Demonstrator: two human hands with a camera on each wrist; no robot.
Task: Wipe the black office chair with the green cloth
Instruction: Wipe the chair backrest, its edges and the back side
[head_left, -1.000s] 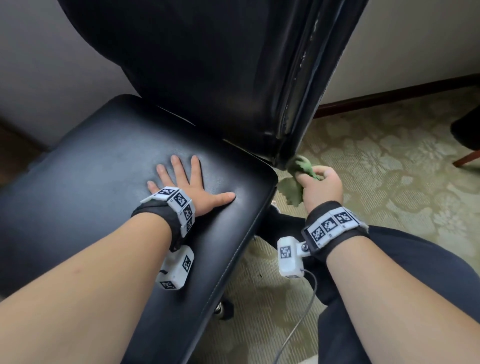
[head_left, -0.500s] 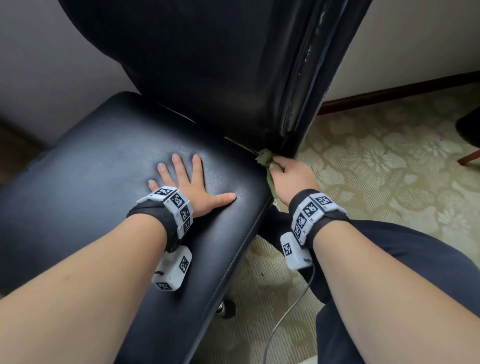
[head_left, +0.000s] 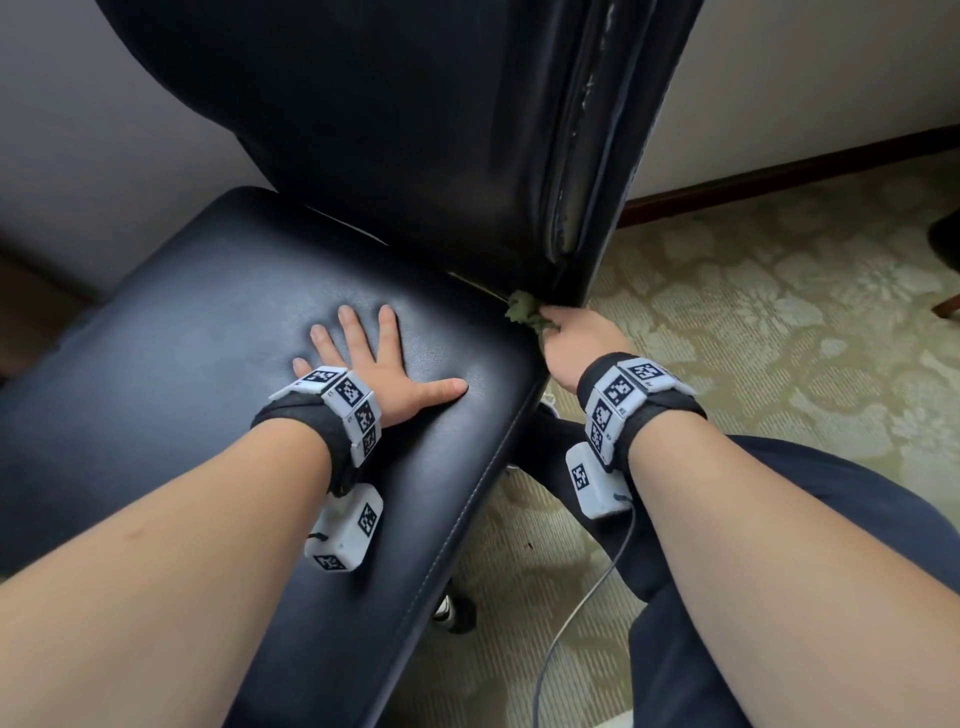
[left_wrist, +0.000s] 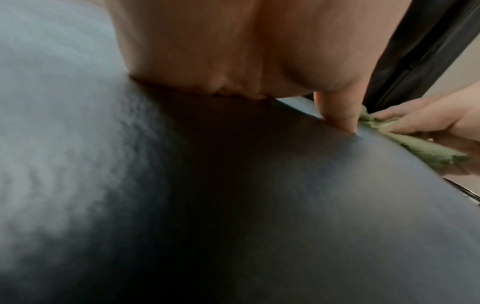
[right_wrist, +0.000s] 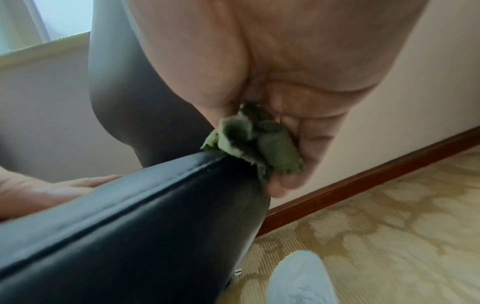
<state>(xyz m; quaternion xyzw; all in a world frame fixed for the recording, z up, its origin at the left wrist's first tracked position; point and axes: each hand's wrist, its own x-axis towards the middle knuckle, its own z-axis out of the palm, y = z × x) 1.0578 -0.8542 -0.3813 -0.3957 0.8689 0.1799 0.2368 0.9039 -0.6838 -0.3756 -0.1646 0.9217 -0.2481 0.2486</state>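
The black office chair fills the head view, its seat in front of me and its backrest rising behind. My left hand lies flat on the seat, fingers spread and straight. My right hand grips the bunched green cloth at the seat's back right corner, where seat and backrest meet. In the right wrist view the cloth is wadded in my curled fingers against the seat's edge. The left wrist view shows my thumb pressed on the seat, the cloth beyond it.
A patterned beige carpet lies to the right, ending at a dark wooden skirting board under a pale wall. My dark trouser leg is at lower right. A white shoe stands on the carpet. A chair caster shows under the seat.
My right hand has carried the cloth from off the seat's right side in to the back right corner, against the joint of seat and backrest. The left hand has stayed flat.
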